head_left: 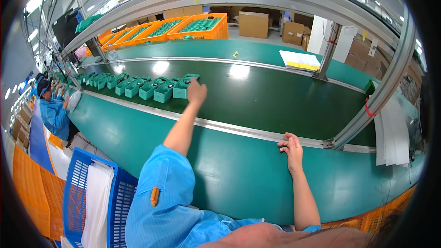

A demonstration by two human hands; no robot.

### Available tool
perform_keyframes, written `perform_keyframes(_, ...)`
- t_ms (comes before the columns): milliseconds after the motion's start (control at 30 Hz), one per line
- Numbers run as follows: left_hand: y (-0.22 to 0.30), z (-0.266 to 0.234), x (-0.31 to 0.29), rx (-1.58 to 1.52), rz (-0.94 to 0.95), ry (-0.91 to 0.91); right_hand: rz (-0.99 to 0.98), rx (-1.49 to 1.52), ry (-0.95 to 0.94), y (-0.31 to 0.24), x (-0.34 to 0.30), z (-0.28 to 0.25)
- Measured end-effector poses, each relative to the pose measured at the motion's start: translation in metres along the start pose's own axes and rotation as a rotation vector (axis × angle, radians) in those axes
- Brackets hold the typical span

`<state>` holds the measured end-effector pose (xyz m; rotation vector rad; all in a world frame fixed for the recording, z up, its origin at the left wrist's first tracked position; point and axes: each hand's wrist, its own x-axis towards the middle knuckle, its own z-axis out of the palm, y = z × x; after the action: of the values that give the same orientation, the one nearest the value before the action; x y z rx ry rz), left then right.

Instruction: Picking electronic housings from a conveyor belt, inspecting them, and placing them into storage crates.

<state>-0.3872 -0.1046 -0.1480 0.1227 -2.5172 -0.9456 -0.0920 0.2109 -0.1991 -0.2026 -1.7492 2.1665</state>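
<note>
Crate (87, 193), blue plastic, sits nearest at lower left, white sheets (97, 202) stacked inside. Right hand (292, 150) lies flat on the green counter (239, 174), fingers (285, 143) loosely spread, touching the metal rail (220, 126), gripping nothing. Left hand (196, 93) stretches across the rail over the dark conveyor belt (275, 96), touching the nearest green tray (183, 87); fingers curled, cannot tell if they clamp it. That tray ends a row of green trays (133, 86) running left along the belt. Co-worker in blue (54, 115) stands far left. Orange crates (183, 28) of green parts beyond; cardboard boxes (253, 24) farther back.
</note>
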Motion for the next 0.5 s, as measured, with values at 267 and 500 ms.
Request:
perform_keyframes(267, -0.046, -0.024, 0.025, 0.431, -0.04, -0.144, -0.027, -0.022, -0.03, 0.008, -0.001, -0.001)
perform_keyframes(500, 0.022, -0.074, -0.104, -0.253, 0.501, -0.438, 0.025, -0.163, 0.001, -0.001, -0.006, 0.005)
